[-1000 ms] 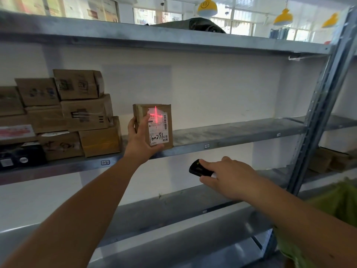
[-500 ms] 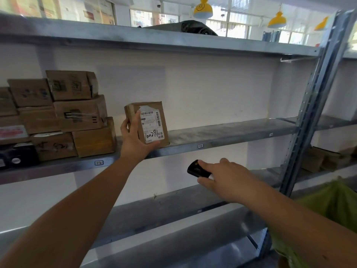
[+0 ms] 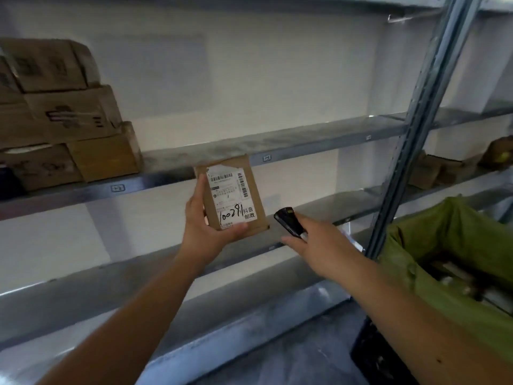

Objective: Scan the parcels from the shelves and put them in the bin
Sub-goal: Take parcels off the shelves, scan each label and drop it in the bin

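The left hand [image 3: 204,232] grips a small flat brown cardboard parcel [image 3: 231,194] by its lower left corner, thumb along the left edge and fingers curled under the bottom edge. The parcel is held upright, slightly tilted, in the air in front of the middle grey metal shelf [image 3: 291,145], its top edge overlapping that shelf's front lip. A white shipping label [image 3: 231,197] with barcodes and handwritten digits covers most of the parcel's face and is turned toward the camera.

The right hand [image 3: 322,245] is closed around a small black handheld scanner [image 3: 288,220], just right of the parcel and slightly lower. The scanner's tip points up and to the left, near the parcel's lower right corner but apart from it.

Left of the parcel, a stack of brown cardboard boxes [image 3: 69,118] sits on the middle shelf, several layers high. Right of the parcel, beyond the perforated grey steel upright post [image 3: 416,126], stands a bin lined with green fabric [image 3: 449,245]; pale items lie inside it, too blurred to identify. Further brown boxes [image 3: 433,170] rest on a shelf of the neighbouring bay, to the right of the post. A lower grey shelf [image 3: 111,279] runs beneath the parcel.
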`<state>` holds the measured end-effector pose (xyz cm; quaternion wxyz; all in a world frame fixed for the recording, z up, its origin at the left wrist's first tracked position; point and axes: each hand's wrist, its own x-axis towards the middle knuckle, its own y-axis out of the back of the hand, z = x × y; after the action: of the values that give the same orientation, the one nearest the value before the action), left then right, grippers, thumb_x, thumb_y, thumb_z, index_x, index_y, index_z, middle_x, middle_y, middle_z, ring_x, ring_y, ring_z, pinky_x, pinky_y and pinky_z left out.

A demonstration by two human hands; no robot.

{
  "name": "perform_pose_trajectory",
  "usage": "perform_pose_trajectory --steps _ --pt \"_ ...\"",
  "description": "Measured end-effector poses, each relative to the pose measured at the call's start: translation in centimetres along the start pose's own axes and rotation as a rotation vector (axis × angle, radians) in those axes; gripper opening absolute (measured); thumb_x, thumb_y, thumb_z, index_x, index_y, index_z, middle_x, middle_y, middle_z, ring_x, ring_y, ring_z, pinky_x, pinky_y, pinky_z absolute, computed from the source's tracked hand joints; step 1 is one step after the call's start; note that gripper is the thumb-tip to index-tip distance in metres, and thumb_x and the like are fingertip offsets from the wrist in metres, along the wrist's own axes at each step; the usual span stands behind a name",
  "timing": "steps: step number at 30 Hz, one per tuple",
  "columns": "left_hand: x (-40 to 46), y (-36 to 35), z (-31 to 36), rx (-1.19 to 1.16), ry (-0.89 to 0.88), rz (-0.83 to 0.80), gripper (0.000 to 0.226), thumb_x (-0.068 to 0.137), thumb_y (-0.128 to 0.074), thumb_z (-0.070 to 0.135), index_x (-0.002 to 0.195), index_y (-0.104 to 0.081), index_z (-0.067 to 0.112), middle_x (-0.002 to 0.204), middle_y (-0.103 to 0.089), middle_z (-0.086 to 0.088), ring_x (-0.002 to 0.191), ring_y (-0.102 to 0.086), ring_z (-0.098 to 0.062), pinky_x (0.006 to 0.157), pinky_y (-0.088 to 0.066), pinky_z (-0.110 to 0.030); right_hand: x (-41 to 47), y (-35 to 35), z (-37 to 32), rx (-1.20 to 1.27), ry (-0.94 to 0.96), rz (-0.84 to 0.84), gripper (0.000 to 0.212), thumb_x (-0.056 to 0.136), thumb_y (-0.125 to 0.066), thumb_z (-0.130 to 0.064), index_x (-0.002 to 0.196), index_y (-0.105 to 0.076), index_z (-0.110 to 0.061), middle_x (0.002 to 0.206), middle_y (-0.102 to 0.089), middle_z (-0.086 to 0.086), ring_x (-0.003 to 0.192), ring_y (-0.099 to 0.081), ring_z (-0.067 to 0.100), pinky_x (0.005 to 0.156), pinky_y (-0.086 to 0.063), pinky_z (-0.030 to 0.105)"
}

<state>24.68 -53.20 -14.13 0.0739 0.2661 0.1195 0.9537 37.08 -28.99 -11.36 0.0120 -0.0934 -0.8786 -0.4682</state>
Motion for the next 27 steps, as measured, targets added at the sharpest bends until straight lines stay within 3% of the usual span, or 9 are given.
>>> perform_pose_trajectory --steps 4,8,14,16,18,21,24,27 --pt "-4.8 -3.2 -2.7 -0.057 0.137 -0.053 0.137 0.050 -0.100 0.061 0.158 -0.015 0.059 0.161 -0.035 0.012 0.147 -0.042 -0.017 0.111 -0.048 -0.057 -3.0 -2.4 3.3 -0.047 -0.113 -0.014 0.060 0.093 -0.053 -0.072 0.145 -0.041 -0.045 0.112 -0.065 0.003 0.099 -0.063 0.024 0.086 -0.055 0.041" --pt "-8.5 -6.9 -3.8 -0.061 0.219 -0.162 0.139 0.047 -0.101 0.062 0.157 -0.016 0.062 0.158 -0.039 0.007 0.144 -0.045 -0.017 0.109 -0.050 -0.057 -6.2 -3.9 6.8 -0.092 -0.214 -0.050 0.046 0.100 -0.052 -0.061 0.140 -0.041 -0.042 0.104 -0.061 0.005 0.097 -0.064 0.027 0.086 -0.057 0.044" --pt "-11.6 -13.0 -4.4 -0.091 0.258 -0.357 0.134 0.051 -0.103 0.053 0.157 -0.022 0.057 0.154 -0.044 0.009 0.142 -0.048 -0.017 0.103 -0.055 -0.053 -10.8 -4.9 12.7 -0.159 -0.447 0.005 0.081 0.088 -0.033 -0.081 0.159 -0.027 -0.041 0.126 -0.058 0.019 0.112 -0.057 0.035 0.098 -0.051 0.044" --pt "-12.1 -15.4 -4.4 -0.116 0.258 -0.404 0.130 0.053 -0.103 0.050 0.157 -0.025 0.055 0.151 -0.045 0.017 0.141 -0.049 -0.013 0.103 -0.056 -0.050 -12.3 -4.2 14.2 -0.130 -0.531 0.025 0.078 0.095 -0.040 -0.073 0.162 -0.028 -0.034 0.132 -0.058 0.020 0.117 -0.054 0.036 0.103 -0.046 0.041" --pt "-12.3 -18.1 -4.2 -0.117 0.277 -0.453 0.134 0.049 -0.103 0.057 0.157 -0.023 0.056 0.153 -0.044 0.012 0.142 -0.047 -0.016 0.104 -0.054 -0.053 -13.5 -3.5 15.9 -0.108 -0.592 0.029 0.072 0.102 -0.047 -0.059 0.164 -0.026 -0.028 0.141 -0.055 0.018 0.127 -0.051 0.036 0.107 -0.040 0.040" --pt "-12.3 -22.6 -3.4 -0.143 0.277 -0.566 0.136 0.051 -0.103 0.054 0.159 -0.021 0.055 0.154 -0.045 0.009 0.143 -0.047 -0.018 0.104 -0.054 -0.054 -14.8 -2.7 19.2 -0.084 -0.702 0.070 0.074 0.100 -0.047 -0.063 0.164 -0.022 -0.035 0.145 -0.048 0.021 0.130 -0.048 0.038 0.108 -0.042 0.042" --pt "-11.8 -27.7 -1.7 -0.178 0.235 -0.658 0.131 0.061 -0.103 0.028 0.164 -0.021 0.035 0.144 -0.054 0.024 0.135 -0.055 -0.005 0.099 -0.058 -0.037 -15.4 -1.5 23.0 -0.078 -0.807 0.090 0.075 0.097 -0.047 -0.069 0.162 -0.021 -0.043 0.128 -0.051 0.018 0.117 -0.055 0.038 0.101 -0.049 0.045" --pt "-10.7 -33.1 0.7 -0.236 0.222 -0.699 0.122 0.066 -0.097 0.004 0.159 -0.025 0.031 0.139 -0.055 0.027 0.128 -0.056 0.007 0.088 -0.056 -0.017 -15.4 1.4 26.8 -0.087 -0.863 0.136 0.077 0.094 -0.042 -0.076 0.161 -0.019 -0.047 0.115 -0.050 0.012 0.105 -0.059 0.035 0.093 -0.054 0.047"
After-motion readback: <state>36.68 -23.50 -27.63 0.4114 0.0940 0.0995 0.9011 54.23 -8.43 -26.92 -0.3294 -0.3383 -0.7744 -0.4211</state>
